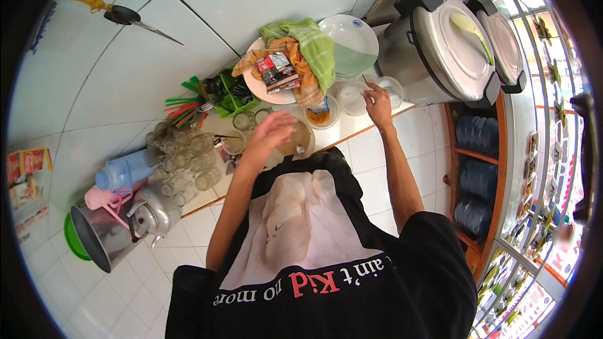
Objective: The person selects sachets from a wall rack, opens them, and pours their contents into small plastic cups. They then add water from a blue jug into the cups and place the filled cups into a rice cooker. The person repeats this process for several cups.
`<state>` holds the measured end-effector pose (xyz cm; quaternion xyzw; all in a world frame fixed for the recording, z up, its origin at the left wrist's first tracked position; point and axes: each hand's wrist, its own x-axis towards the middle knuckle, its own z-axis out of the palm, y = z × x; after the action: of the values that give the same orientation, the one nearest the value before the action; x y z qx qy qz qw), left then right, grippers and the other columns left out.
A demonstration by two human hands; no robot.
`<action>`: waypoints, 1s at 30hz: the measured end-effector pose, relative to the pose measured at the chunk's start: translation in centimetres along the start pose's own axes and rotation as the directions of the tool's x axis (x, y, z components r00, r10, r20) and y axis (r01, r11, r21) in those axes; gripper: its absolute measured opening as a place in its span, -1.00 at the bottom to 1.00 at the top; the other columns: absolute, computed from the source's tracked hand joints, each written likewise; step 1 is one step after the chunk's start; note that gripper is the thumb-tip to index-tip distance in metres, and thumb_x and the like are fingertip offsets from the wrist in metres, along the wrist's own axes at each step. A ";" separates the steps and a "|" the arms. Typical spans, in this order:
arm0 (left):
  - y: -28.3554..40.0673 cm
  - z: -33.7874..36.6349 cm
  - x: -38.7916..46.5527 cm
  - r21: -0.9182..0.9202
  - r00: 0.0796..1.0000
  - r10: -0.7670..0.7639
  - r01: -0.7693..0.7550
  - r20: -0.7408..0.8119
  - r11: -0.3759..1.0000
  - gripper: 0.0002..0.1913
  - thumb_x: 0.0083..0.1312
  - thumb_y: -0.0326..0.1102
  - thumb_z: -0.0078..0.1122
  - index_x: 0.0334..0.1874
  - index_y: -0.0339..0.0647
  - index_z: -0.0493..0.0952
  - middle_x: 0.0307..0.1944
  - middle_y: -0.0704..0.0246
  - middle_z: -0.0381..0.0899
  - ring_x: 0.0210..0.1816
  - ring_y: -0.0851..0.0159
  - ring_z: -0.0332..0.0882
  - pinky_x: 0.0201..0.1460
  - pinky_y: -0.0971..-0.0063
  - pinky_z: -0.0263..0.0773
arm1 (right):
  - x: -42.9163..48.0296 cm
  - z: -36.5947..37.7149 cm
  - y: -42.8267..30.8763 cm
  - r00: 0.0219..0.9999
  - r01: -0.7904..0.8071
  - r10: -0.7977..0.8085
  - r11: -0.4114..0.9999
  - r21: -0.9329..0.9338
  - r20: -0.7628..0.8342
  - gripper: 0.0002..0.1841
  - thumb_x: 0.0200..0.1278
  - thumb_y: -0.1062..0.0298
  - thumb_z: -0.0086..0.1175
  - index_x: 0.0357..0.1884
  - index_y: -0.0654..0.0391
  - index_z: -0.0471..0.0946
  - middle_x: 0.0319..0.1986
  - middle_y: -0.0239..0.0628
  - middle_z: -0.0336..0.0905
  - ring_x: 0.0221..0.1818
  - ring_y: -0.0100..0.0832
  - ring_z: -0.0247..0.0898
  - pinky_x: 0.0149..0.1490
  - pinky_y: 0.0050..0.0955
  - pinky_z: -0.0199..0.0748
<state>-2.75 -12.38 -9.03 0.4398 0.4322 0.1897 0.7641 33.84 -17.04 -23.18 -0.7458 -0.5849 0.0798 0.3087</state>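
Note:
On the right side of the counter, my right hand point(378, 103) pinches a thin dark handle over a round tub with white contents point(352, 97); what the handle ends in is hidden. My left hand point(270, 139) is raised with its fingers apart, holding nothing, beside a bowl of brownish liquid point(301, 139) with a metal spoon in it. Between the hands stands a tub of orange-brown food point(318, 114) with a blue-printed packet. A second round tub point(390, 91) is at the right of the white one. Behind them a plate point(252, 82) bears orange and green cloths and small packs.
Two large metal cookers point(450, 49) stand at the right, a light green ladle on one lid. Left along the counter are a green cutlery basket point(233, 99), many glass mugs point(181, 155), plastic pitchers point(113, 174) and a metal kettle point(153, 214). Scissors point(136, 21) hang on the tiled wall.

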 end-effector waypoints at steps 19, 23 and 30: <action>6.3 -2.2 2.2 0.155 0.969 0.040 -0.080 0.245 0.985 -0.79 0.34 -0.39 0.33 -0.05 -0.31 0.58 -0.21 0.46 0.64 -0.24 0.53 0.56 -0.18 0.59 0.47 | 2.6 -13.3 -19.8 0.744 -0.646 0.107 0.367 0.669 0.660 -0.83 0.27 0.39 0.32 -0.22 0.29 0.67 -0.50 -0.42 0.62 -0.49 -0.65 0.41 -0.42 -0.58 0.30; 5.8 -3.9 0.5 0.827 0.713 0.699 -0.360 -0.055 0.432 -0.76 0.31 -0.33 0.39 -0.06 -0.27 0.60 -0.22 0.47 0.64 -0.22 0.47 0.57 -0.15 0.53 0.49 | 2.7 -8.4 -23.3 0.843 -0.517 0.209 0.569 0.639 0.496 -0.78 0.29 0.27 0.36 -0.42 0.18 0.62 -0.58 -0.54 0.51 -0.57 -0.73 0.27 -0.48 -0.65 0.15; 4.8 -5.0 -3.9 0.152 0.980 0.196 -0.197 0.018 0.969 -0.80 0.35 -0.31 0.38 -0.20 -0.26 0.55 -0.30 0.44 0.63 -0.29 0.53 0.55 -0.25 0.60 0.47 | 0.9 -2.5 -32.6 0.850 -0.198 -0.113 0.837 0.510 0.515 -0.35 0.06 0.40 0.44 0.24 0.18 0.43 -0.57 -0.31 0.58 -0.49 -0.54 0.43 -0.37 -0.44 0.39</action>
<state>-8.60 -9.88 -4.28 0.5379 0.3988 0.2301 0.7062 8.49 -13.01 -2.90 -0.5891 -0.5816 0.4506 0.3343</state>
